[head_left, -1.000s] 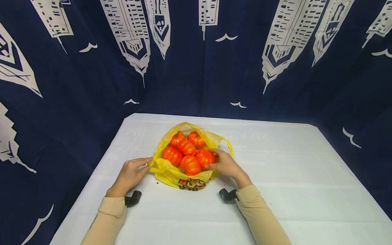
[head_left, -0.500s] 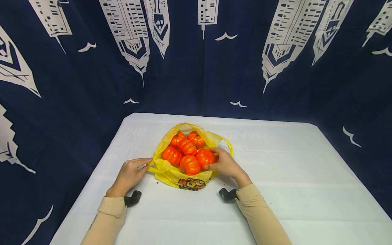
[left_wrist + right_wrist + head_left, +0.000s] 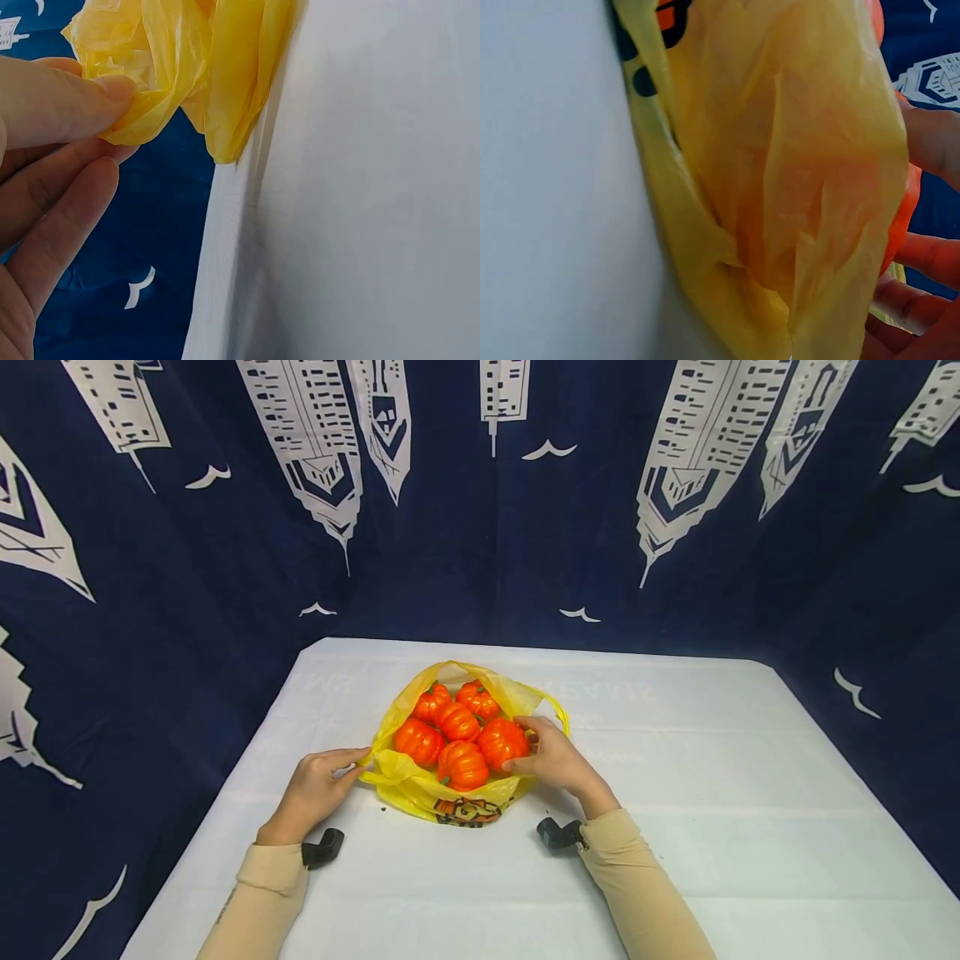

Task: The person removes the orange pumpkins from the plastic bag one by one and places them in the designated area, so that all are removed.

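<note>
A yellow plastic bag [image 3: 408,789] lies with its mouth spread, showing several small orange-red pumpkins [image 3: 462,766] inside. My left hand [image 3: 315,787] pinches the bag's left edge between thumb and fingers. In the left wrist view, the thumb of that hand [image 3: 64,112] presses on the crumpled yellow plastic. At the bag's right side, my right hand [image 3: 558,762] reaches over the rim and grips the rightmost pumpkin [image 3: 502,744], thumb in front and fingers behind. From the right wrist, the bag's wall hides most of that pumpkin, while the fingers of the hand [image 3: 930,259] show behind it.
The bag rests on a white-covered table [image 3: 720,793], toward its far half. A yellow bag handle [image 3: 558,710] loops out at the right. Dark blue cloth [image 3: 450,560] with white building prints hangs behind the table. Small dark specks lie near the bag.
The pumpkin in my right hand appears slightly higher, with the fingers shifted slightly upward. My left hand keeps its pinch on the bag. The head view has shifted a little.
</note>
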### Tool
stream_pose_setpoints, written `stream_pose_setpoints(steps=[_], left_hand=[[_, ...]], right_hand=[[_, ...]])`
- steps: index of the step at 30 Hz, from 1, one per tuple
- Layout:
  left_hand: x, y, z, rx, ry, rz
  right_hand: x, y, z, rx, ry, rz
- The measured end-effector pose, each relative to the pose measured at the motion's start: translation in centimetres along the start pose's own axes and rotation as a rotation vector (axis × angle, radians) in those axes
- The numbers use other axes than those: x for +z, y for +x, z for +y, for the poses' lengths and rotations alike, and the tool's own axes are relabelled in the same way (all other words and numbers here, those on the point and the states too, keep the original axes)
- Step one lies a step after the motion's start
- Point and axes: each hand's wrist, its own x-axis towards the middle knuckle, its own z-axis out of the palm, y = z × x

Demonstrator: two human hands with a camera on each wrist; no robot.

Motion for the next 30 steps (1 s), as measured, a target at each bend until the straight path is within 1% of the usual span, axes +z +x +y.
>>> stream_pose_setpoints(steps=[7,19,21,28,30], left_hand=[[-0.1,0.1,0.0,-0.014,0.002,0.000],[-0.1,0.4,0.0,-0.037,-0.008,-0.018],[-0.1,0.3,0.0,-0.037,-0.005,-0.020],[0.0,0.0,-0.1,-0.067,0.001,-0.039],[0.0,0.0,-0.2,-0.061,0.009,-0.039]], right_hand=[[-0.7,-0.2,-0.4,-0.006,0.040,0.003],[-2.7,-1.2,-2.0,-0.041,0.116,0.016],[-2.9,-1.3,-2.0,-0.040,0.115,0.015],[-3.8,-1.6,-1.8,-0.022,0.133,0.010],[-4.1,-1.7,-1.8,-0.016,0.137,0.008]])
